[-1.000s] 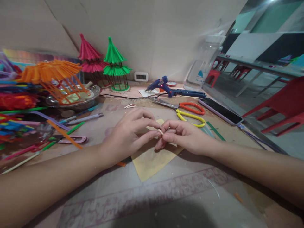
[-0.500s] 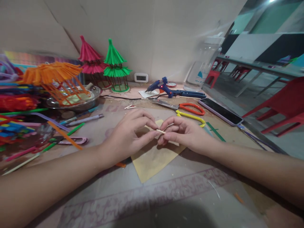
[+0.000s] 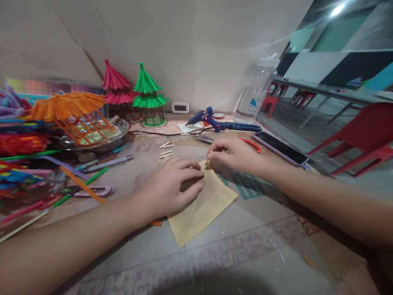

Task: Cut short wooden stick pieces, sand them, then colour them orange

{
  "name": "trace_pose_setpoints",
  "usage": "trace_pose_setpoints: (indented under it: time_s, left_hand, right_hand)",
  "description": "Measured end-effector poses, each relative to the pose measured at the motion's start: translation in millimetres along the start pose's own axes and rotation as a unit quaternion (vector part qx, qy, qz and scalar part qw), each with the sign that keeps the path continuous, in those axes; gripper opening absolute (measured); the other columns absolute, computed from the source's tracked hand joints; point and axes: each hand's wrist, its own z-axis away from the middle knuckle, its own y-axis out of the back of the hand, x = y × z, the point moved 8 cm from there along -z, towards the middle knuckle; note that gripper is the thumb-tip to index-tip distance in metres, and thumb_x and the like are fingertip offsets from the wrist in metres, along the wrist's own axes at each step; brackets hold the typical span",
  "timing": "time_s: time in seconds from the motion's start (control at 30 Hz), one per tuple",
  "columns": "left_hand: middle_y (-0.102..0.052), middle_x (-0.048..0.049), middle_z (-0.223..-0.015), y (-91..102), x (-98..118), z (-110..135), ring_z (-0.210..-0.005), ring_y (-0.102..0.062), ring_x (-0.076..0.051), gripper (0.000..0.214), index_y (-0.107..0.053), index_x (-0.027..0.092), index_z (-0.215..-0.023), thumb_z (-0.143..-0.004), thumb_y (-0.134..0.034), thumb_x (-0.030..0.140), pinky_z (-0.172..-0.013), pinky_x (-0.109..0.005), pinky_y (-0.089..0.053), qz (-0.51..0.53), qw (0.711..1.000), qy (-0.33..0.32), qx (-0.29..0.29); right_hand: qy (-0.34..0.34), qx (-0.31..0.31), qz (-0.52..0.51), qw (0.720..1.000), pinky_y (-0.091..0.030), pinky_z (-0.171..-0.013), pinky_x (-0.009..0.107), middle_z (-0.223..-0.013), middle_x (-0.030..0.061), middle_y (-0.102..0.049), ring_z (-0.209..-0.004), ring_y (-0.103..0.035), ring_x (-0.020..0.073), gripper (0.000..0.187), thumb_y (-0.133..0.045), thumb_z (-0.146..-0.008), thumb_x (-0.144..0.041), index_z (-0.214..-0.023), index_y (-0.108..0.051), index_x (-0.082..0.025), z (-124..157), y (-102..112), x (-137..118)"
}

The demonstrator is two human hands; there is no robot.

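Note:
My left hand (image 3: 175,186) rests on a square yellow sheet (image 3: 211,196), its fingers a little apart and nothing seen between them. Beyond the sheet's far corner, my right hand (image 3: 231,155) is closed in a pinch. A pale tip of a short wooden stick (image 3: 211,153) shows at its fingertips; the rest is hidden. Several similar cut sticks (image 3: 166,153) lie on the table just past my left hand. Behind my right hand are scissors with a red handle (image 3: 252,145), mostly covered.
At the back stand a blue glue gun (image 3: 204,118), a small clock (image 3: 180,107), a water bottle (image 3: 253,92) and green (image 3: 150,98) and pink (image 3: 118,84) pagoda models. An orange model (image 3: 69,106) sits in a metal dish at left, beside pipe cleaners (image 3: 21,137). A phone (image 3: 281,148) lies right.
My hands have parted. The right one has moved away and up with the stick, while the left has settled onto the yellow sheet. More cut sticks show beyond my left hand.

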Motion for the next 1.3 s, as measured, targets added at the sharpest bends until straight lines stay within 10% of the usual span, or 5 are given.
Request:
trace_pose_setpoints:
  time_s: [0.33, 1.3]
  left_hand:
    - [-0.069, -0.0087, -0.120, -8.9, 3, -2, -0.112, -0.062, -0.028, 0.027, -0.070, 0.020, -0.112, -0.096, -0.055, 0.035, -0.098, -0.048, -0.047, -0.060, 0.996, -0.016, -0.071]
    - [-0.068, -0.0080, -0.117, -10.8, 0, 3, -0.112, -0.060, -0.028, 0.024, -0.070, 0.021, -0.112, -0.094, -0.058, 0.033, -0.099, -0.047, -0.045, -0.052, 0.996, 0.000, -0.073]
  right_hand:
    - [0.103, -0.027, 0.178, 0.978, -0.040, -0.072, 0.028, -0.080, 0.0047, -0.068, -0.079, -0.059, 0.0182, 0.013, -0.062, -0.094, -0.022, -0.083, -0.067, -0.017, 5, -18, -4]
    - [0.117, -0.025, 0.119, 0.986, -0.040, -0.068, 0.026, -0.073, 0.0025, -0.067, -0.073, -0.059, 0.0158, 0.014, -0.066, -0.089, -0.013, -0.076, -0.065, -0.017, 9, -25, -12]
